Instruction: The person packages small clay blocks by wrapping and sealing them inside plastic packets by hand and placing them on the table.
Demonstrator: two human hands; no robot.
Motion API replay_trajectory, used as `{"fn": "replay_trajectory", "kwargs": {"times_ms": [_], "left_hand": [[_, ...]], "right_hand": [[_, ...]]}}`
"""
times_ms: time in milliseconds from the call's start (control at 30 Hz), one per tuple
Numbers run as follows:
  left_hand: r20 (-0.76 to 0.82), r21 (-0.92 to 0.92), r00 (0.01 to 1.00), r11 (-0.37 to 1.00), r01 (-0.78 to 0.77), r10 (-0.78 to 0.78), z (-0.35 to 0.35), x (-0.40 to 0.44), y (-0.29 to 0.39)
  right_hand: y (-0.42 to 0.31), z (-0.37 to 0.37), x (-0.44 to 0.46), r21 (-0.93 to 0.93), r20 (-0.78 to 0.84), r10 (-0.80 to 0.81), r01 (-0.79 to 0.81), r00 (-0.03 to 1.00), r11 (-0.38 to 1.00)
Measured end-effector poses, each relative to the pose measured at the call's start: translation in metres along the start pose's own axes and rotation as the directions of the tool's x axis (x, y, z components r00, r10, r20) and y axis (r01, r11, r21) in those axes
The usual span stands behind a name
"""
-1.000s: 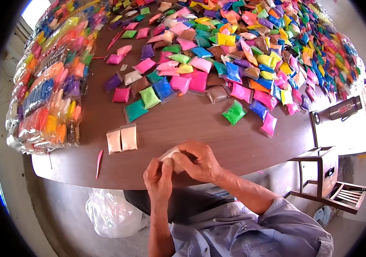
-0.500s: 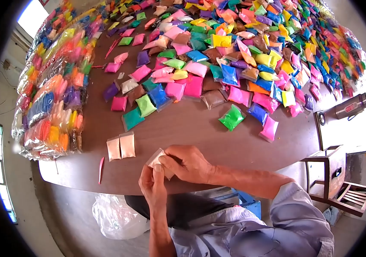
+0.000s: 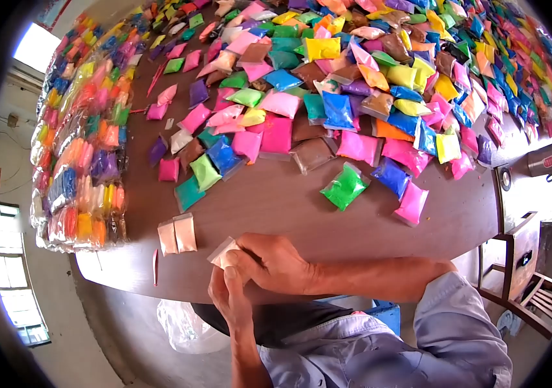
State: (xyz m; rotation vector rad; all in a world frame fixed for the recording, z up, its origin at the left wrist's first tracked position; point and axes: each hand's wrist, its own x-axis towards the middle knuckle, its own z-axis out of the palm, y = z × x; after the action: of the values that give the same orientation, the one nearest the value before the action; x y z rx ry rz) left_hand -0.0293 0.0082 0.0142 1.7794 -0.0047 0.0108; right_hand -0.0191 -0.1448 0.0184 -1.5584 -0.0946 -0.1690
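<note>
My left hand (image 3: 230, 297) and my right hand (image 3: 272, 262) meet at the table's near edge, both pinching one small clear packet (image 3: 223, 251) with pale peach contents. Only its upper corner shows; the fingers cover the rest. Two similar peach packets (image 3: 177, 234) lie side by side on the table, to the left of the hands. Below them is a thin red tool (image 3: 155, 267). A green packet (image 3: 344, 187) lies up and to the right of my right hand.
Many colourful packets (image 3: 279, 134) spread over the far side of the brown table (image 3: 276, 216). Large clear bags of packets (image 3: 85, 187) stand at the left. At the right are a metal flask (image 3: 551, 159) and a wooden stool (image 3: 521, 258). A plastic bag (image 3: 185, 326) lies below the table edge.
The view has shifted, and my right forearm now lies more level across the table edge. Both hands still hold the peach packet and appear further left.
</note>
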Motion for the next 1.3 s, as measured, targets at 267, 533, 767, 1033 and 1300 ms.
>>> {"fn": "replay_trajectory", "kwargs": {"times_ms": [267,533,767,1033,1300], "left_hand": [[-0.044,-0.044,0.997,0.997,0.066,-0.068,-0.008,-0.002,-0.006],[0.034,0.025,0.999,0.999,-0.021,0.021,-0.008,-0.001,-0.006],[-0.012,-0.056,0.991,0.990,0.130,-0.130,-0.006,-0.003,0.002],[0.121,-0.019,0.990,0.997,0.070,-0.067,-0.006,0.004,0.015],[0.097,-0.038,0.993,0.997,0.067,-0.063,-0.010,0.004,0.006]], "right_hand": [[0.004,0.005,0.001,-0.034,-0.008,-0.061,0.061,0.998,0.998],[0.006,0.001,0.000,-0.019,0.023,0.004,-0.003,1.000,1.000],[-0.001,0.001,0.001,-0.094,0.057,-0.015,0.020,0.998,0.995],[0.002,0.000,0.003,0.006,0.040,0.107,-0.108,0.993,0.994],[0.006,0.000,0.001,0.051,0.080,0.090,-0.094,0.993,0.994]]}}
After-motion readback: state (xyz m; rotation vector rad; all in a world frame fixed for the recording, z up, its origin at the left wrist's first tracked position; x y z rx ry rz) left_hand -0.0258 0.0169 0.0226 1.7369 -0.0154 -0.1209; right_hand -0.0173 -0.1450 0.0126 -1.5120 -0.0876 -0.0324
